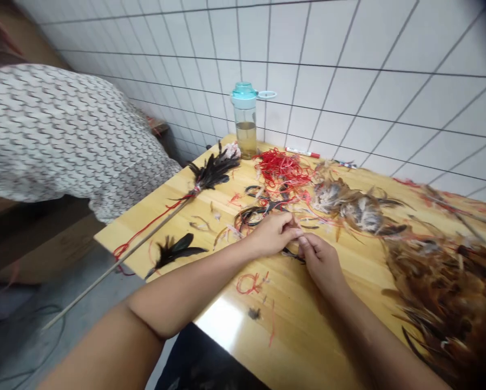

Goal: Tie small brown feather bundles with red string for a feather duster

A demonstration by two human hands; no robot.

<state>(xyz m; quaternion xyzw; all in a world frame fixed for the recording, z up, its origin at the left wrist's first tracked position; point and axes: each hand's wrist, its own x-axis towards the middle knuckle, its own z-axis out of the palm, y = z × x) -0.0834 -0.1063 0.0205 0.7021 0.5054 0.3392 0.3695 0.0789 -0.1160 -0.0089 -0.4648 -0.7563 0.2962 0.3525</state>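
Over the middle of the wooden table [283,319], my left hand [273,234] and my right hand [321,261] meet fingertip to fingertip. Both are closed in a pinch, and what lies between the fingers is too small to make out. A dark feather [295,255] shows just beneath them, partly hidden by the hands. Close behind my left hand lie black-handled scissors [272,206]. To the left, a stick [145,238] with black feathers [214,172] bound to its end by red string [151,226] reaches past the table edge. Loose black feathers [178,252] rest beside my left forearm.
A tangle of red string [283,169] sits near a bottle [246,127] at the back. Grey-brown feathers [348,206] and a large brown feather pile [450,292] cover the right side. A red-capped marker [302,153] lies by the tiled wall. Patterned cloth [64,130] is at left.
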